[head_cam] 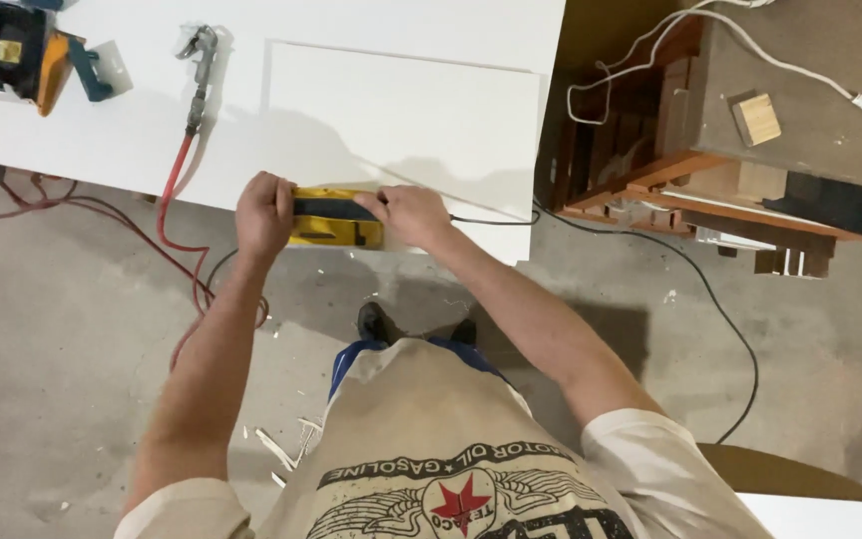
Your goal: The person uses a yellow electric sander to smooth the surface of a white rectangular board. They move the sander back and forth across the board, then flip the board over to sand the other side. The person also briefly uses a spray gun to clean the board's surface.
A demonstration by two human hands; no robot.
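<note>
- Counter [371,30]: white, flat top.
- White panel [401,120]: lies flat on the counter, reaching its near edge.
- Yellow power tool [331,217]: rests on the counter's near edge.
- Air tool [199,70] with red hose [174,180]: on the counter, left of the panel.
- Orange-and-black power tool [22,50]: far left corner.

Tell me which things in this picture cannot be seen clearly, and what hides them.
Head view only:
- Yellow power tool: both ends are covered by the left hand and right hand; its kind is unclear.
- Orange and black tool: cut off by the top left edge.
- Shoes: mostly hidden by the person's shirt.
- Black cord: its far end runs behind the right arm.
</note>
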